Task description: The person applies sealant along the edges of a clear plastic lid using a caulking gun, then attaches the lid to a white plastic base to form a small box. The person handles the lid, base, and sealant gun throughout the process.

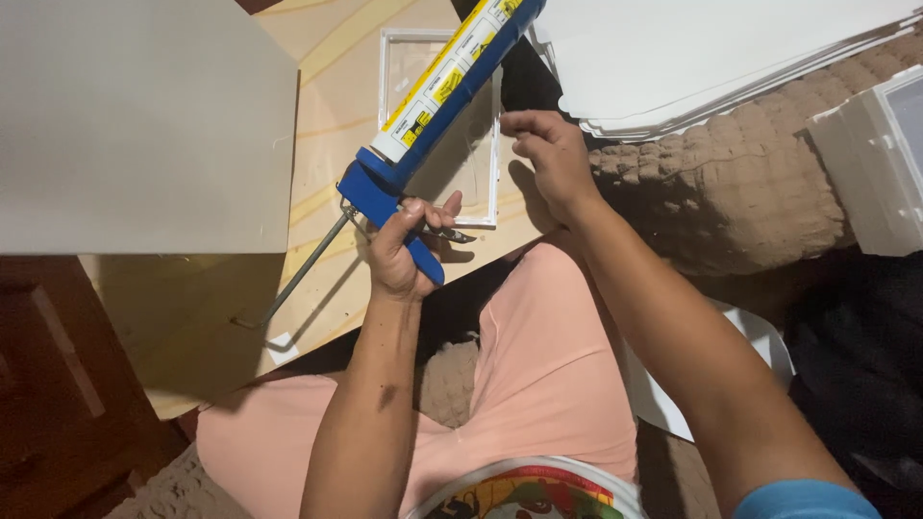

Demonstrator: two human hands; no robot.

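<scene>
A: Status, head view?

B: Left hand (404,252) is wrapped tight round the grip and trigger of the blue metal caulking gun (423,135), centre frame, barrel running to the top edge. Nozzle is out of view.

A: Right?

B: Right hand (548,154) sits just right of the barrel, fingers curled in and pinched at the edge of the white rectangular plastic frame (495,187). Can't tell what it pinches, if anything.

A: Frame where?

B: Flat on the pale wooden board (327,106), upper centre, partly under the gun.

A: Progress?

B: No bead visible on the frame sides in view. I'd judge sealing barely begun, or not yet.

A: Labels?

B: White cartridge (442,77) in the gun has yellow rectangular panels along its length. Stack of white sheets (711,58) upper right, grey flat panel (135,115) upper left, both unmarked.
</scene>
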